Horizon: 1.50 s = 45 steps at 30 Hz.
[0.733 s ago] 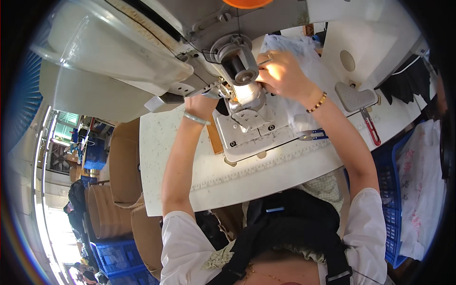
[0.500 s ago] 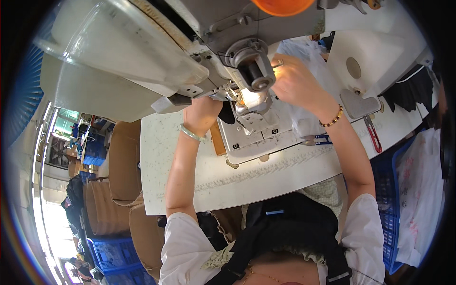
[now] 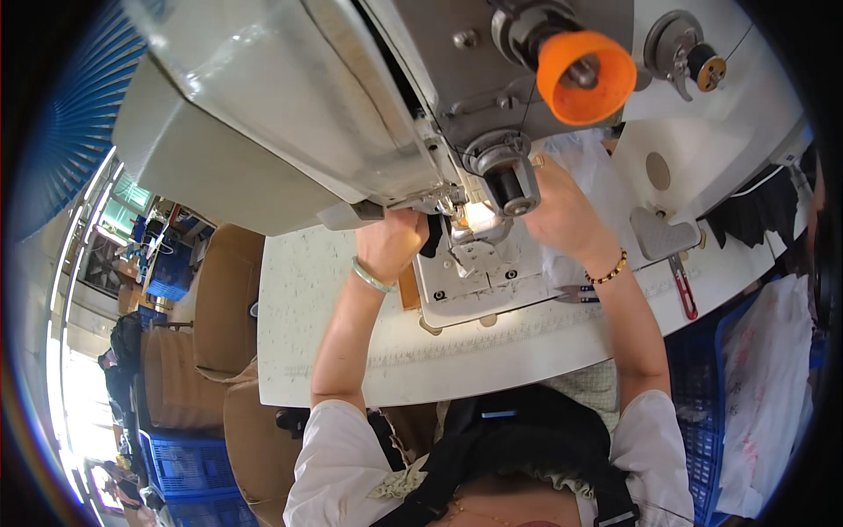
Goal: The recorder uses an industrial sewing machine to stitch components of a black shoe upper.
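Observation:
My left hand point(image 3: 391, 244) is closed beside the lit needle area of a sewing machine point(image 3: 263, 97), its fingertips partly under the machine head. A piece of black cloth point(image 3: 431, 237) shows at its fingers, held there. On the other side of the needle, my right hand point(image 3: 566, 211) is curled, with a ring on one finger. The round black-and-grey thread fitting point(image 3: 505, 180) hides part of its fingers, so what they hold does not show. Between the hands lies the metal needle plate point(image 3: 470, 285).
Thread snips point(image 3: 575, 294) lie near my right wrist, and a red-handled tool point(image 3: 683, 288) sits further right. Clear plastic point(image 3: 580, 158) lies behind my right hand. An orange cone point(image 3: 587, 77) juts from the machine. Blue crates point(image 3: 189, 464) and cardboard point(image 3: 230, 303) stand left.
The view has shifted, so the machine sits lower and further right in the picture and the orange cone shows whole. Both hands stay on either side of the needle.

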{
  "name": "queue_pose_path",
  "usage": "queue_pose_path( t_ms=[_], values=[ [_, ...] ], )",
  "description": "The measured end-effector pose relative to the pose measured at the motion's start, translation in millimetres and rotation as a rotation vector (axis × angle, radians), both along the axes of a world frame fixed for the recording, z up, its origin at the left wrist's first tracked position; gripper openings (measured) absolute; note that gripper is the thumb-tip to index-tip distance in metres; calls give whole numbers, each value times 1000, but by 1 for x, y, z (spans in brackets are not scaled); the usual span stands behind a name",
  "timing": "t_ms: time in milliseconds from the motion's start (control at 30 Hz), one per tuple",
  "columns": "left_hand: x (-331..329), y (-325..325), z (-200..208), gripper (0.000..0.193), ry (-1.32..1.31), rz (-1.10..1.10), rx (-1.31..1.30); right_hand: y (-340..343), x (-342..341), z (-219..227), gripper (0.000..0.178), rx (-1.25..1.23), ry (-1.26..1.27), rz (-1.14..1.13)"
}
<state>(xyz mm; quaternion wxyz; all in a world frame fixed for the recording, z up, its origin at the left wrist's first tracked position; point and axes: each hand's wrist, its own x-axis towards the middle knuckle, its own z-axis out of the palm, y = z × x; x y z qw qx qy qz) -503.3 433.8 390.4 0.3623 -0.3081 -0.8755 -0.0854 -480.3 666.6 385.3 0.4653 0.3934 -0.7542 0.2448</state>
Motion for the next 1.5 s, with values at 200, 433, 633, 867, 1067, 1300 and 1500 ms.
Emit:
queue_pose_path(
  t_ms=[200,433,633,867,1067,1300,1500],
  values=[
    [18,7,-2,22,178,22,-32,1,6,2,23,83,27,26],
    [29,11,-2,32,206,20,6,-1,12,5,27,37,-49,12],
    [43,13,1,32,194,8,7,0,19,9,34,113,-104,-30],
    [57,16,5,31,330,4,-81,6,22,10,43,155,-63,67],
    [60,13,4,37,319,2,-145,10,19,6,49,169,-91,144],
    [50,5,0,45,358,-75,-155,9,23,4,42,224,-156,119],
    [51,5,-3,46,340,-97,-112,9,21,3,33,260,-64,117]
  ],
)
